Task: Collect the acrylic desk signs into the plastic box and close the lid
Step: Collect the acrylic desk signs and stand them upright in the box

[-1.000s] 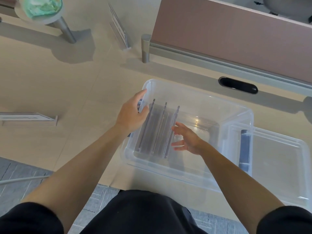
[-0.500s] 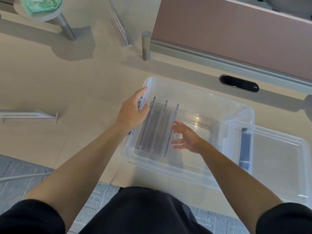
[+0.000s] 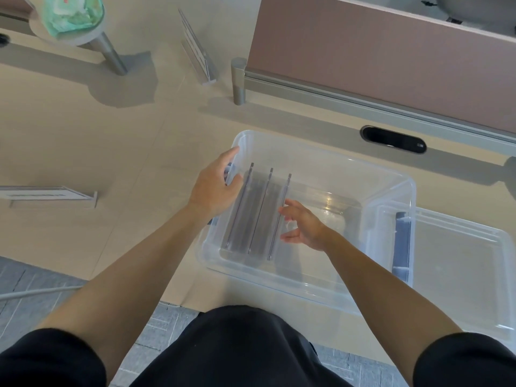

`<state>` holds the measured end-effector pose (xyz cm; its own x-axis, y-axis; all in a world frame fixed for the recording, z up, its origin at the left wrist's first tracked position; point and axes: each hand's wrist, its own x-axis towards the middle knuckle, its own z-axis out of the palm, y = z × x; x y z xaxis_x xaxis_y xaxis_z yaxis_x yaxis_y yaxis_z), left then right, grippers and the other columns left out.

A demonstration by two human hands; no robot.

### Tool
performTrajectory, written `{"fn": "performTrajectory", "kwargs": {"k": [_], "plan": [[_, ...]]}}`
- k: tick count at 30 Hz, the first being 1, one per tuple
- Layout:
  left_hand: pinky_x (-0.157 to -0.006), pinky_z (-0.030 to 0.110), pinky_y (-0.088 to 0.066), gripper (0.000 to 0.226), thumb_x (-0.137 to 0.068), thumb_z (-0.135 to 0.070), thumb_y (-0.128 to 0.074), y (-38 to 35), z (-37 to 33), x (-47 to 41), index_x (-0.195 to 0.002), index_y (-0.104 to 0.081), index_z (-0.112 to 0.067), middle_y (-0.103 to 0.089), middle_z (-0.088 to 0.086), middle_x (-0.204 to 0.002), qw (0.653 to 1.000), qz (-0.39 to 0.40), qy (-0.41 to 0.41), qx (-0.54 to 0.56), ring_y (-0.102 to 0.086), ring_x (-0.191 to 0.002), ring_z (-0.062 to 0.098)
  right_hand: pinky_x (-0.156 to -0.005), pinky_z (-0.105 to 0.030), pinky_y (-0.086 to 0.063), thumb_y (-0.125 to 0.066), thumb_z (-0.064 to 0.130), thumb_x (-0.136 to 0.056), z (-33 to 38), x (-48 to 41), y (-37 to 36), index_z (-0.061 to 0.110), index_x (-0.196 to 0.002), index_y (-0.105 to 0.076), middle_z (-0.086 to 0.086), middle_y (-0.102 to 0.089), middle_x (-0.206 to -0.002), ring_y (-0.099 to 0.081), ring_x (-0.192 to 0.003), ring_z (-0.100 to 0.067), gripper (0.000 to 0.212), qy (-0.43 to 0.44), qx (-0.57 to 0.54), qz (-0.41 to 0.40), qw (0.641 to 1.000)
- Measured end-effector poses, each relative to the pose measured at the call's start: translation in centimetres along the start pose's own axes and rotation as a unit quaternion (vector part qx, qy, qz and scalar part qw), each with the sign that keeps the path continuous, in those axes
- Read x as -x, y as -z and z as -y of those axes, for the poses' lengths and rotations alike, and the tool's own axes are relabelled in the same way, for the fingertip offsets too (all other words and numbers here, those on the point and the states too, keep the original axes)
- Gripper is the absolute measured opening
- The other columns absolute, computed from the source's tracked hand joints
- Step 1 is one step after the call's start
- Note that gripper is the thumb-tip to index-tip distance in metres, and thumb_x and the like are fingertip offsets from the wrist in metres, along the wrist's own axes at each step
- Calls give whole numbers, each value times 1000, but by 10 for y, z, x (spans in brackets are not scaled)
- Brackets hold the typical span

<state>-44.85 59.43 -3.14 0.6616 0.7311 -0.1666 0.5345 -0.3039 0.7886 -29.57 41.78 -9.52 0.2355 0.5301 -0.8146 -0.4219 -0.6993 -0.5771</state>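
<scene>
A clear plastic box stands on the beige desk in front of me. Three acrylic desk signs stand upright side by side in its left half. My left hand grips the box's left wall at the blue handle. Inside the box my right hand has its fingers spread against the rightmost sign. The clear lid lies flat on the desk to the right of the box. Two more acrylic signs stand on the desk, one at far left and one at the back.
A brown partition on a grey rail runs along the back right, with a black cable slot beside it. A round stand holding a green packet sits at the back left. The desk's near edge meets grey floor.
Both hands stay at the box; my right hand has shifted slightly along the rightmost sign. The view has drifted a little.
</scene>
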Motion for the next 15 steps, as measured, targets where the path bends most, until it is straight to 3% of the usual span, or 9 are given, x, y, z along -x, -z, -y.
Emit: {"fn": "performTrajectory", "kwargs": {"k": [4,7,9,11,15], "plan": [[-99,33,-44,52,-94,-27,-53,1,1,-1,-144,-41,-27,-54,1,-126,999,-5,-23,-23,-54,-111,14,-100,-52,-49,-66,45,-88,3,6,0,33,-148,-34,-13,-41,-139,-57,-114,-49,69,-18,7,1,1000],[-95,31,-43,42,-91,-28,-52,12,1,5,-134,-50,-29,-54,-2,-115,998,-7,-56,-22,-50,-110,13,-94,-45,-52,-67,65,-72,16,21,-1,30,-142,-42,-8,-48,-132,-62,-106,-37,82,-16,111,-34,993],[-93,30,-43,33,-91,-31,-52,24,4,10,-123,-56,-31,-55,-7,-111,998,-2,-64,-17,-52,-110,12,-84,-37,-53,-64,62,-83,32,36,-4,16,-125,-56,-8,-57,-118,-63,-94,-28,63,29,166,-93,981],[-93,28,-42,32,-93,-30,-55,42,11,18,-125,-57,-27,-56,-8,-114,998,19,-63,-19,-53,-109,10,-75,-33,-51,-62,48,-92,48,53,-10,7,-109,-66,-10,-62,-103,-62,-83,-23,45,83,170,-161,969],[-85,24,-44,28,-94,-28,-56,94,39,42,-120,-64,-20,-65,-7,-103,996,34,-80,-24,-62,-97,13,-76,-34,-53,-57,44,-95,79,102,-55,13,-89,-68,-5,-70,-89,-68,-75,-17,34,181,309,-240,902]]}}
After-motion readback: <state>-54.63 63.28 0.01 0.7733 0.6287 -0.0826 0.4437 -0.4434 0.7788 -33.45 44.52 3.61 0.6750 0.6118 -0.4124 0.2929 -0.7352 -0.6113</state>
